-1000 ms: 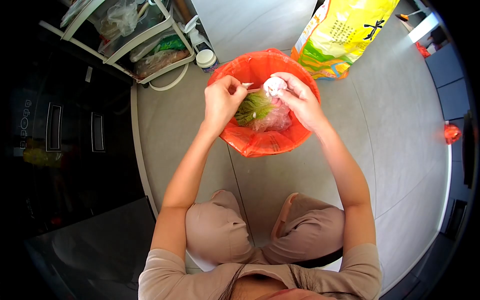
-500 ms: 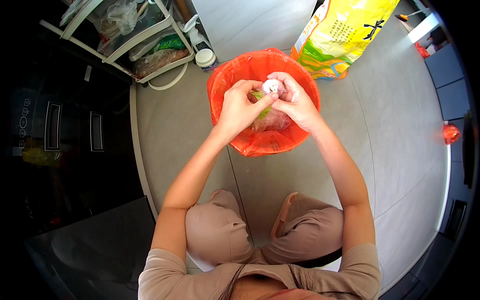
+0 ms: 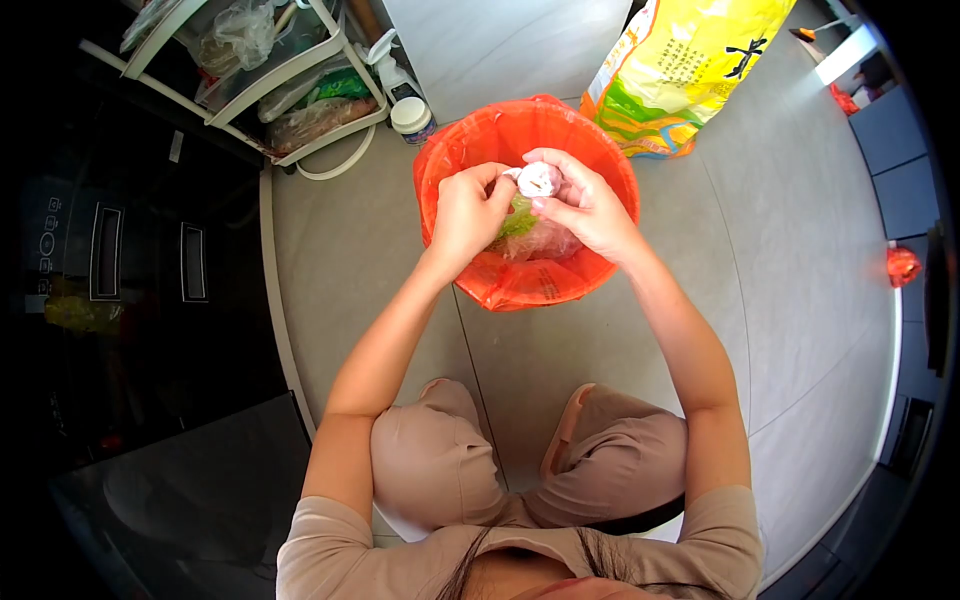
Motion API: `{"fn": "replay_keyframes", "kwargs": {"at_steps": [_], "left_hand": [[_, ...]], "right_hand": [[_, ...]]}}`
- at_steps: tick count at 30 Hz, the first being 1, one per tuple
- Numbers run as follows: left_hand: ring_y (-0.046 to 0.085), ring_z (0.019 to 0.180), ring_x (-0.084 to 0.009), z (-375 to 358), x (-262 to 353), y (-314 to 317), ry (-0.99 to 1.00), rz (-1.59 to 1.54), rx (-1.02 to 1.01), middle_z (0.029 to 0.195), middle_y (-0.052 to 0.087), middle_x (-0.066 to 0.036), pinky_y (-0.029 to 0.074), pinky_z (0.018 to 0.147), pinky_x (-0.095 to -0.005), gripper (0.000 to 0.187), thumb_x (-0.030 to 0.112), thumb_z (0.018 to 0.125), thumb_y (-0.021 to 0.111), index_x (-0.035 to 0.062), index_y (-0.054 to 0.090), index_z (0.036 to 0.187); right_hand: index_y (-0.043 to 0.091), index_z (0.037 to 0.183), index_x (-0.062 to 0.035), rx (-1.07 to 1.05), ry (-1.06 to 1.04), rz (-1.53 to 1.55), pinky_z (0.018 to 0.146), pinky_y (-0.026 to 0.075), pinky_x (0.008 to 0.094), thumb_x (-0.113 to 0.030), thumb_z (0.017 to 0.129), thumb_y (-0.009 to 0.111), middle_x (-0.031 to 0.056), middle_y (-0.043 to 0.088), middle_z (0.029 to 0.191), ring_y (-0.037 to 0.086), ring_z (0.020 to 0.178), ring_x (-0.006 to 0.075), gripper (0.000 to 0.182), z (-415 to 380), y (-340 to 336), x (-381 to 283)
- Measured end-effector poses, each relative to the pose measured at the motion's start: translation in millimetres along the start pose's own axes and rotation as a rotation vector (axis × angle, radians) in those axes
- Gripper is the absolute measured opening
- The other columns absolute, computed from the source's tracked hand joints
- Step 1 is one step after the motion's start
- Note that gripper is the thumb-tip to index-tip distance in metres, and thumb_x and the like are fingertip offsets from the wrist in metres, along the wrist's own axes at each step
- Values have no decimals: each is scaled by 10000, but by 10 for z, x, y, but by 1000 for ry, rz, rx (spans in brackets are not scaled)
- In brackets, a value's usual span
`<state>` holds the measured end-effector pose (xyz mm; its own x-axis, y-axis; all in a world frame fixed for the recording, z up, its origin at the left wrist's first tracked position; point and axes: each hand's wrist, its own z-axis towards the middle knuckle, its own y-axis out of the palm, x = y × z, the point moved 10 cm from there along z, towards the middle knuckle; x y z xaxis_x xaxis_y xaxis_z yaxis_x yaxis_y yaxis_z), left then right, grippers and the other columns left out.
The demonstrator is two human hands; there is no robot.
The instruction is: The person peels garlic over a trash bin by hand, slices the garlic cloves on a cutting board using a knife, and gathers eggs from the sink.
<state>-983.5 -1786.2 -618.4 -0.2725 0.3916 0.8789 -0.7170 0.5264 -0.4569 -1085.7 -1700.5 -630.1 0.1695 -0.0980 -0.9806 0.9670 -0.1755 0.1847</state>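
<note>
Above a bin [image 3: 437, 172] lined with a red plastic bag, my right hand [image 3: 592, 208] holds a white and pinkish garlic bulb [image 3: 540, 180] between thumb and fingers. My left hand [image 3: 466, 215] is closed beside the bulb, its thumb and forefinger pinching a thin white flap of garlic skin [image 3: 513, 173] at the bulb's left side. Inside the bin, below my hands, lie crumpled clear plastic [image 3: 548, 243] and some green leafy scraps [image 3: 518, 218].
A yellow printed sack [image 3: 690, 70] stands behind the bin on the right. To the left are a white lidded jar [image 3: 411, 116], a spray bottle [image 3: 387, 62] and a shelf rack [image 3: 290, 75] with bagged items. A black cabinet front [image 3: 150, 250] lines the left.
My left hand has drawn slightly left from the bulb, pulling a flap of skin outward. The garlic bulb in my right hand has shifted a little left and turned.
</note>
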Motion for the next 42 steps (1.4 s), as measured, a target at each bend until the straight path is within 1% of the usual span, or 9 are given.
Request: {"fn": "replay_keyframes", "kwargs": {"at_steps": [4,10,13,16,19,22,25,29,42], "left_hand": [[655,641,-207,13,-176,26,26,164,11,746,690,-112,491,608,-350,201,108,894,565,-8,711,970],[643,979,-240,-17,-123,100,202,152,-49,1162,645,-167,499,819,-352,322,75,860,577,-29,648,1156],[627,1068,-322,7,-28,98,201,125,-90,1143,634,-216,497,906,-384,401,69,853,612,-50,598,1235],[647,1027,-294,-59,196,128,63,52,-170,1137,651,-200,511,874,-379,401,162,854,680,-35,626,1200],[683,917,-274,-79,283,95,148,100,-96,1077,682,-190,536,798,-367,409,255,845,720,-18,663,1144],[680,788,-161,-99,258,89,72,24,-95,963,733,-114,529,720,-298,357,228,847,726,8,691,1126],[672,701,-158,-79,192,97,40,7,-128,882,737,-113,530,680,-295,321,219,833,726,12,714,1078],[682,690,-197,-110,324,104,171,195,-118,879,724,-148,534,654,-311,295,189,804,719,1,720,1031],[683,735,-310,-107,254,195,327,355,-85,833,690,-181,543,665,-377,183,99,817,671,-20,696,954]], "right_hand": [[483,1359,-49,-50,61,55,927,491,281,70,889,594,39,586,1177,594,1052,115,497,-30,7,-10],[466,1386,-69,-22,30,54,920,474,269,56,896,582,27,579,1175,573,1050,108,518,-23,-46,-14],[456,1394,-68,-13,-44,-109,938,462,269,59,899,573,30,571,1174,566,1069,115,525,4,-85,77],[487,1352,-69,-1,-114,-327,925,481,296,20,887,608,67,591,1162,590,1070,144,488,17,-124,125],[522,1295,-71,50,-173,-407,896,496,314,-13,861,647,92,605,1128,611,1040,170,455,4,-115,52],[541,1242,-65,109,-138,-473,867,497,337,-19,836,662,99,606,1102,620,1005,198,426,-36,-95,-59],[541,1244,-41,88,-139,-651,868,492,317,17,833,640,88,597,1120,604,1021,182,427,-49,-57,-115],[548,1220,-62,86,-256,-727,859,457,388,-23,805,673,115,611,1050,621,949,270,436,-70,-14,-172],[540,1239,-59,84,-300,-882,881,433,427,-14,790,669,149,607,1060,605,1001,334,469,-105,44,-187]]}}
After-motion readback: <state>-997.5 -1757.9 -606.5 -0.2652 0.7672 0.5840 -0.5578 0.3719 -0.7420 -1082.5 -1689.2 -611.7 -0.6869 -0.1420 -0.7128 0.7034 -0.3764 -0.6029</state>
